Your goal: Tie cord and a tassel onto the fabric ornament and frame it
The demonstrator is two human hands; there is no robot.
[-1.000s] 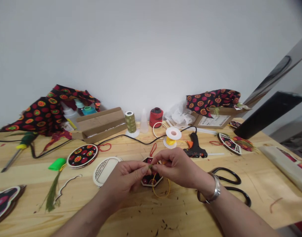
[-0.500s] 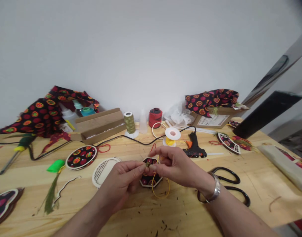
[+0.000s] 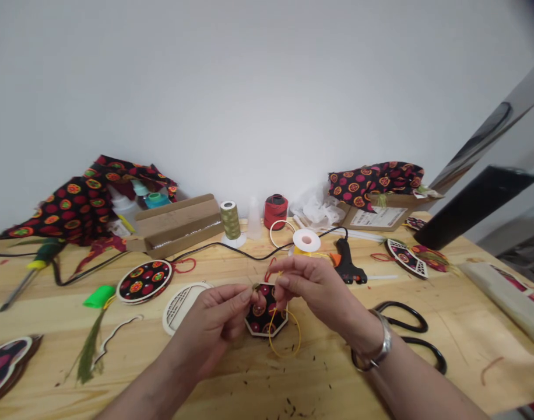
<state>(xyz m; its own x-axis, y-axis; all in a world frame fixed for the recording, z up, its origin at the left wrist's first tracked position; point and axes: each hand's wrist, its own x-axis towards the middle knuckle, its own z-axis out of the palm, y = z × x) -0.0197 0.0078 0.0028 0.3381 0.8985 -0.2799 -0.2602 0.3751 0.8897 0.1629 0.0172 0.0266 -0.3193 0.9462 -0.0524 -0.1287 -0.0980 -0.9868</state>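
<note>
Thumb and forefinger of my left hand (image 3: 227, 312) pinch a small tuft of olive-green thread (image 3: 255, 287). My right hand (image 3: 308, 286) is closed in a pinch on thin yellow cord (image 3: 299, 333), which hangs below it in a loose loop. Under both hands lies an octagonal ornament (image 3: 267, 321) of dark patterned fabric with a pale wooden edge and a red loop at its top. My left fingers cover part of it. Left of them is a round pale wooden lattice piece (image 3: 179, 312), partly behind my left hand. A white spool of yellow cord (image 3: 306, 240) stands just beyond my right hand.
Black-handled scissors (image 3: 409, 321) lie by my right wrist, and a black glue gun (image 3: 349, 263) sits behind it. Farther left are a round fabric ornament (image 3: 144, 281), a green tassel (image 3: 92, 344) and a screwdriver (image 3: 33, 271). An open cardboard box (image 3: 182, 227) and thread spools (image 3: 229, 221) line the wall.
My hands have drawn apart a little, the right one moving slightly right and away from the left fingertips. More of the octagonal ornament shows between them.
</note>
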